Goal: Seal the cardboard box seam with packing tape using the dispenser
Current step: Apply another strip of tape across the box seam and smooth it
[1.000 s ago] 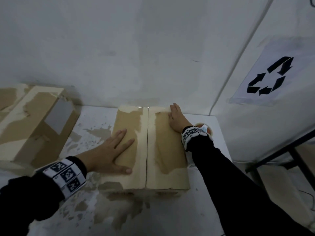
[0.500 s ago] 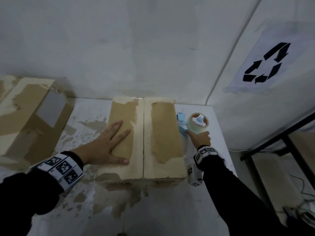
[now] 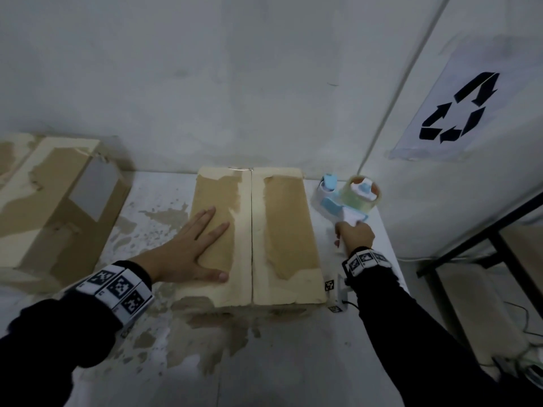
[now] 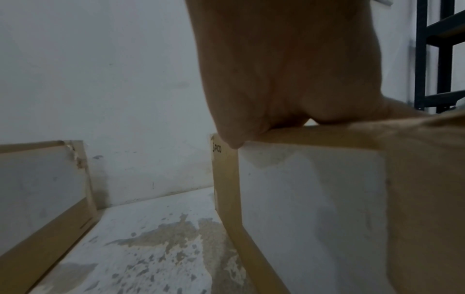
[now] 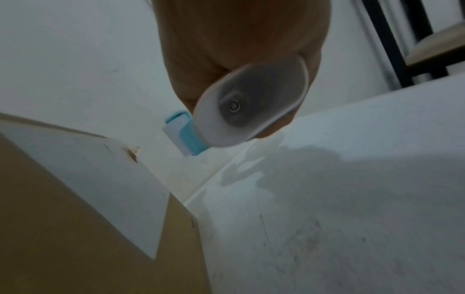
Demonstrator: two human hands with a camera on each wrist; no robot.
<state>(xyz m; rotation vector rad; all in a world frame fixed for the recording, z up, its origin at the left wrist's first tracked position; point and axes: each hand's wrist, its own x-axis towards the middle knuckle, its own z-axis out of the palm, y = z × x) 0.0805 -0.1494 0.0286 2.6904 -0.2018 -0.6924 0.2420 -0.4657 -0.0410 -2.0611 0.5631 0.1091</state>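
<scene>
A closed cardboard box (image 3: 282, 230) sits mid-table against the wall, its two top flaps meeting at a lengthwise seam (image 3: 252, 236). My left hand (image 3: 194, 245) lies flat with straight fingers on the left flap; its palm (image 4: 276, 79) rests on the box's top edge in the left wrist view. Right of the box, my right hand (image 3: 354, 235) grips the white handle of a white and blue tape dispenser (image 3: 343, 201) with a clear tape roll (image 3: 363, 193). In the right wrist view the handle's butt end (image 5: 251, 107) sticks out of the curled hand.
A second cardboard box (image 3: 55, 201) stands at the left on the stained white table (image 3: 205, 362). The wall runs just behind the box. A black metal shelf frame (image 3: 484, 245) stands to the right, off the table's edge. A recycling sign (image 3: 461, 110) hangs on the right wall.
My right hand left the right flap, moved right to the dispenser and closed round its handle. The left hand stayed flat on the left flap.
</scene>
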